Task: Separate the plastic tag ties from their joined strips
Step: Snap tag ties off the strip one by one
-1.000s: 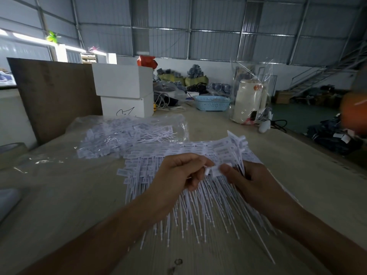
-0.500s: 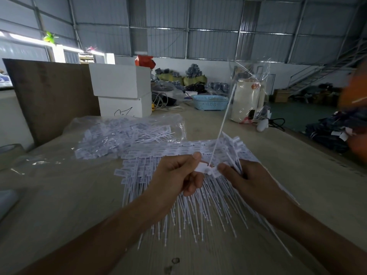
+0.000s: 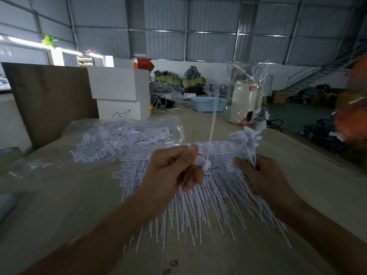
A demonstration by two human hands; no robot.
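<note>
White plastic tag ties (image 3: 198, 195), pale lilac cast in the dim light. Clear plastic bag (image 3: 123, 135) holding more white ties. Two white rectangular boxes (image 3: 119, 84), lower one with black scribble. Light-blue perforated plastic basket (image 3: 208, 104). Beige wooden tabletop (image 3: 59, 205). Grey corrugated metal walls (image 3: 198, 22).

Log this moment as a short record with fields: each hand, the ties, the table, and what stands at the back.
left hand: pinches one single tag tie by its head, tail pointing up
right hand: grips a bunch of ties by their stems
pile of ties: lies on the table under both hands, tails toward the person
table: pale wood
clear bag of ties: lies behind the pile, to the left
back of table: two stacked white boxes, blue basket
</note>
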